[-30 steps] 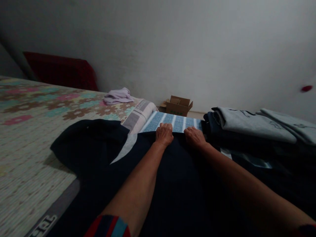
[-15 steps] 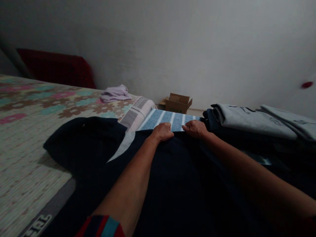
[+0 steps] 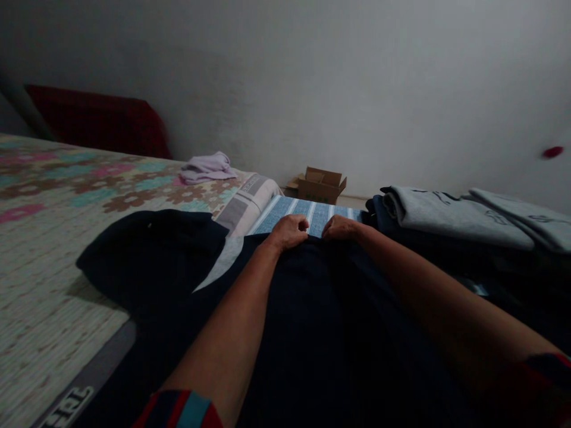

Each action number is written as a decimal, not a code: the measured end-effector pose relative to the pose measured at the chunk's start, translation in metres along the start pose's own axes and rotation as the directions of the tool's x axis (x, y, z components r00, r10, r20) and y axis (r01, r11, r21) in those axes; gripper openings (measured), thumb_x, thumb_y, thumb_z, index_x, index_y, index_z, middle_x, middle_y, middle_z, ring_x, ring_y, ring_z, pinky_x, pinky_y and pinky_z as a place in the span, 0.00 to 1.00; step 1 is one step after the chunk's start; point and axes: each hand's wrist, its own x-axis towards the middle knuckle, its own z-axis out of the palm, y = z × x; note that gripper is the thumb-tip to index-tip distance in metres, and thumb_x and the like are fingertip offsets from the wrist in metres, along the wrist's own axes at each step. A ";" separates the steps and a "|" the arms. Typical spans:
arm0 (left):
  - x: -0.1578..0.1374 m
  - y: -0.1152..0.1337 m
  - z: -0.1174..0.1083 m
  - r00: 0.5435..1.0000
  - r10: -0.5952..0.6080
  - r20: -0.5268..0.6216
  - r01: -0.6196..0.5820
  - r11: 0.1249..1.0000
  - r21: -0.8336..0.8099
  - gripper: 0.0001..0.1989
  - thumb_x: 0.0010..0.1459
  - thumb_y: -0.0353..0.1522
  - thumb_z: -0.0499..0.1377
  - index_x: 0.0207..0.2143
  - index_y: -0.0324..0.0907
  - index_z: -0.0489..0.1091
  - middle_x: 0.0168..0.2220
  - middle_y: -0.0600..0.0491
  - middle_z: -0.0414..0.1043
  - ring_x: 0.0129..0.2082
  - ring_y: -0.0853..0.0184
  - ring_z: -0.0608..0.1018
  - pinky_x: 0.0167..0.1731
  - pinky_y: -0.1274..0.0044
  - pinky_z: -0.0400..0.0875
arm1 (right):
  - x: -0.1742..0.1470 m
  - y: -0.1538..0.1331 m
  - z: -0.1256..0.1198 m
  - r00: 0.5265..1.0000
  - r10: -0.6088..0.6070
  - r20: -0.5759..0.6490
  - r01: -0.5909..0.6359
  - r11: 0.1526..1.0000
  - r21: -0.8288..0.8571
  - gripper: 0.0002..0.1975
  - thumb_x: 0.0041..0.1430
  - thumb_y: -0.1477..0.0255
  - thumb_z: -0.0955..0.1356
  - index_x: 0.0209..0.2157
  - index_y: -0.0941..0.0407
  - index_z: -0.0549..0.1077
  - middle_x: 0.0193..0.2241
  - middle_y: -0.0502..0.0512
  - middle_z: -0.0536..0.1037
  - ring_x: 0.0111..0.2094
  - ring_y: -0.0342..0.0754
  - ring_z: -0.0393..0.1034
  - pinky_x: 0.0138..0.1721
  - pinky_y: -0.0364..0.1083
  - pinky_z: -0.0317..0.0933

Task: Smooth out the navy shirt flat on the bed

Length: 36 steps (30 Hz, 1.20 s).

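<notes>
A dark navy hoodie [image 3: 307, 333] lies spread out in front of me, its hood [image 3: 151, 255] to the left and a pale grey patch [image 3: 225, 258] beside the hood. At the garment's far edge, my left hand [image 3: 289, 232] is closed, pinching the cloth with curled fingers. Close on its right, my right hand [image 3: 339, 228] also grips that edge, fingers pressed together. Only a small gap separates the two hands. The fingertips are partly hidden behind the knuckles.
Folded grey clothes [image 3: 459, 217] are stacked on dark ones at the right. Beyond my hands are a blue striped cloth [image 3: 276, 214] and an open cardboard box [image 3: 319, 187] by the wall. A lilac cloth [image 3: 207, 167] lies on the flowered bedding [image 3: 89, 184].
My right hand has moved slightly left, closer to my left hand, with the garment's edge between them drawn together. The left hand has shifted a little upward.
</notes>
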 end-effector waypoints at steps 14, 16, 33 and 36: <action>0.003 -0.001 -0.009 0.997 -0.018 0.072 0.012 0.997 0.081 0.10 0.41 0.28 0.59 0.30 0.39 0.75 0.28 0.52 0.74 0.31 0.66 0.73 0.31 0.78 0.64 | -0.018 0.005 -0.019 0.992 -0.020 0.126 -0.014 0.965 0.262 0.07 0.39 0.75 0.72 0.25 0.56 0.74 0.24 0.50 0.75 0.25 0.43 0.67 0.25 0.41 0.60; 0.003 0.000 -0.013 0.995 -0.035 0.092 0.030 0.998 0.057 0.11 0.41 0.31 0.60 0.31 0.38 0.74 0.27 0.54 0.73 0.28 0.67 0.73 0.28 0.79 0.63 | -0.018 0.006 -0.019 0.992 -0.016 0.128 -0.020 0.961 0.277 0.08 0.44 0.67 0.71 0.27 0.56 0.74 0.27 0.53 0.76 0.28 0.45 0.68 0.28 0.43 0.61; 0.001 0.011 -0.029 0.979 0.002 0.204 -0.014 0.998 0.055 0.15 0.49 0.39 0.53 0.19 0.39 0.71 0.19 0.55 0.66 0.21 0.70 0.67 0.24 0.78 0.55 | -0.028 -0.001 -0.028 0.984 -0.029 0.175 -0.010 0.976 0.218 0.08 0.48 0.70 0.69 0.19 0.58 0.73 0.22 0.53 0.73 0.23 0.42 0.63 0.25 0.43 0.58; 0.001 0.010 -0.031 0.967 -0.016 0.253 -0.003 0.997 0.075 0.15 0.48 0.39 0.54 0.17 0.39 0.70 0.16 0.55 0.64 0.20 0.70 0.65 0.23 0.77 0.54 | -0.026 0.003 -0.027 0.977 -0.078 0.200 0.028 0.969 0.244 0.07 0.45 0.71 0.70 0.19 0.59 0.72 0.19 0.49 0.70 0.21 0.40 0.59 0.23 0.42 0.55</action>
